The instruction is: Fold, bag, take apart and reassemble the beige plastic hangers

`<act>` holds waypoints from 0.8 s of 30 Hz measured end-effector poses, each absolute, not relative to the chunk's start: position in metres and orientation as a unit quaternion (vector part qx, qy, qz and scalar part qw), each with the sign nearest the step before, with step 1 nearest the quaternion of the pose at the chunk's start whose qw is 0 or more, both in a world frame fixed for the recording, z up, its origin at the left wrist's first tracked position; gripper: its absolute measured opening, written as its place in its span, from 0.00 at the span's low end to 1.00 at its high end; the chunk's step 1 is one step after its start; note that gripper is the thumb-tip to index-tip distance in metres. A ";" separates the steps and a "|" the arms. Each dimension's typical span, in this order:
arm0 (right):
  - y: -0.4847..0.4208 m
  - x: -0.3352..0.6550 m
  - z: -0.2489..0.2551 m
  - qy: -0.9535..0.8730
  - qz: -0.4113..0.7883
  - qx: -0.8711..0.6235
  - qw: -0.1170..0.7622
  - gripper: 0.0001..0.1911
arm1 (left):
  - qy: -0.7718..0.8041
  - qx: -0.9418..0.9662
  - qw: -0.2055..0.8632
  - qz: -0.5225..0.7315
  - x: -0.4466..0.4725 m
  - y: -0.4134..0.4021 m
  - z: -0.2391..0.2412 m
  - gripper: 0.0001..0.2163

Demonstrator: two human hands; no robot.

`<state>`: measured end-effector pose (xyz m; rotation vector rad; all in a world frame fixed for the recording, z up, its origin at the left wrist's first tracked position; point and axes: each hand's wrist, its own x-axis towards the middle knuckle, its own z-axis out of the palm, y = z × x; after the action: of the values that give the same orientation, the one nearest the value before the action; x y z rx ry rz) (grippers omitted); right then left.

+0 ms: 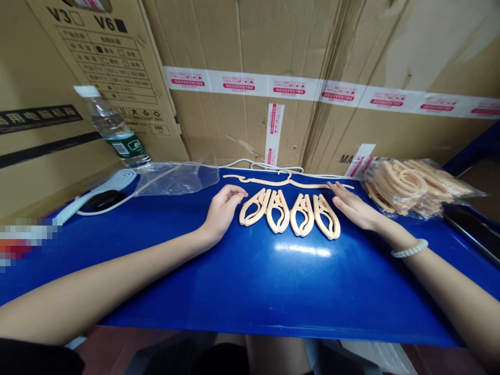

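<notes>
Several folded peach-coloured plastic hangers [278, 212] lie side by side in a row on the blue table [250, 297]. Behind them an unfolded hanger [269, 182] of the same colour is spread out, its hook towards the cardboard. My left hand [222, 212] rests at the left end of the row, fingers loosely curved and nothing seen in them. On the other side, my right hand [353, 207] lies with its fingers stretched out near the right tip of the unfolded hanger. Whether those fingers touch the hanger I cannot tell.
Clear bags of more hangers [414, 185] are heaped at the right, beside a dark phone-like object [474, 234]. A water bottle [117, 130], clear plastic bag [179, 174], white cable [250, 164] and black oval object [104, 200] lie left and back. Cardboard boxes [242, 47] wall the back.
</notes>
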<state>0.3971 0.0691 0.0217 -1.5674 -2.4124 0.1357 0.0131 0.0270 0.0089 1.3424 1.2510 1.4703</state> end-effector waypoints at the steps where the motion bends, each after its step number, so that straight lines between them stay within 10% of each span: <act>1: 0.070 0.399 0.022 -0.830 0.047 -0.539 0.133 0.39 | 0.491 0.529 0.385 0.576 0.013 0.027 0.009 0.07; 24: 0.072 0.390 0.021 -0.815 0.042 -0.575 0.057 0.36 | 0.482 0.572 0.387 0.540 0.013 0.026 0.008 0.07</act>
<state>0.3900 0.0716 0.0208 -1.7422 -2.4716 0.1274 0.0133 0.0260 0.0077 1.4559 1.2258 1.3742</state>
